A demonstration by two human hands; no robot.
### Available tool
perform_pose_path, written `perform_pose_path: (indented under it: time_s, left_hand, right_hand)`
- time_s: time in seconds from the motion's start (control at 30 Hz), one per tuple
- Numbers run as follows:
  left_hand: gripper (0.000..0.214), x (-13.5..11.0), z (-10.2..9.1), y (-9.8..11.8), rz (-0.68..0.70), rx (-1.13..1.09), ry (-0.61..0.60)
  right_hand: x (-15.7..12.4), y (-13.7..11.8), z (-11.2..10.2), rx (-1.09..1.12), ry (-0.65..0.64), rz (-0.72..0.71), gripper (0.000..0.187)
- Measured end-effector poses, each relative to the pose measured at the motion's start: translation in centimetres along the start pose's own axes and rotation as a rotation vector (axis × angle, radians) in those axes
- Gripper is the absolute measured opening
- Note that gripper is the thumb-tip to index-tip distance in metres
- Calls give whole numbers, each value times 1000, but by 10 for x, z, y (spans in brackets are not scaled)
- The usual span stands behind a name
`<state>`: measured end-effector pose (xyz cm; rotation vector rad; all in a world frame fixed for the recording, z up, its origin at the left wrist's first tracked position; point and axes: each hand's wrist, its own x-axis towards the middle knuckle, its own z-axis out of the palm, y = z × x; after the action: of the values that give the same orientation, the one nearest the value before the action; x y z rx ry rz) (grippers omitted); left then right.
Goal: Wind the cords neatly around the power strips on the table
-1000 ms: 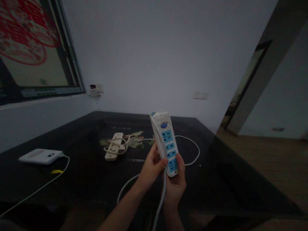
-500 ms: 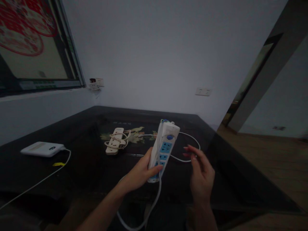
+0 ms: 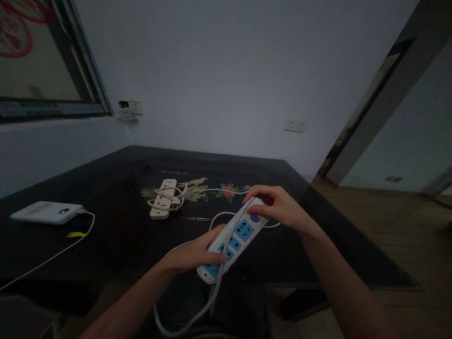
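A white power strip (image 3: 243,230) with blue sockets and a blue switch is held at a slant above the table's near part. My left hand (image 3: 201,252) is closed around its lower end, the thumb lying over the sockets and the cord. At the upper end, my right hand (image 3: 273,203) grips the strip, thumb beside the switch and fingers behind the top edge. The white cord (image 3: 231,230) runs along the strip's face under my left thumb, then hangs in a loop below the table edge. More of the cord curls behind the strip on the table.
A second, cream power strip (image 3: 165,200) with its cord wound round it lies left of centre on the black table (image 3: 116,249). Farther left are a white box-shaped device (image 3: 47,213) with a cable and a yellow tag (image 3: 76,234). A wall socket (image 3: 294,125) is behind.
My right hand, apart from the power strip before, has moved left onto its upper end. The strip has tilted further to the right and come lower. The view has shifted slightly.
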<state>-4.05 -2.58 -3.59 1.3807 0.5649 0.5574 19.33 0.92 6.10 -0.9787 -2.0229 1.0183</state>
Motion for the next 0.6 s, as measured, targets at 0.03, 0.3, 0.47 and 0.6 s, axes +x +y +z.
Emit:
perform_pose_path:
  time_s: [0.03, 0.3, 0.47, 0.6]
  left_hand:
    - [75, 0, 0, -2, -7, -33, 6]
    - [86, -1, 6, -7, -121, -186, 38]
    - [80, 0, 7, -6, -128, -140, 57]
    - [68, 0, 3, -5, -89, -3, 47]
  right_hand:
    - [-1, 2, 2, 15, 25, -12, 18]
    - [3, 22, 12, -6, 150, -96, 17]
    - [5, 21, 14, -66, 148, -61, 17]
    - [6, 20, 15, -141, 118, 27, 18]
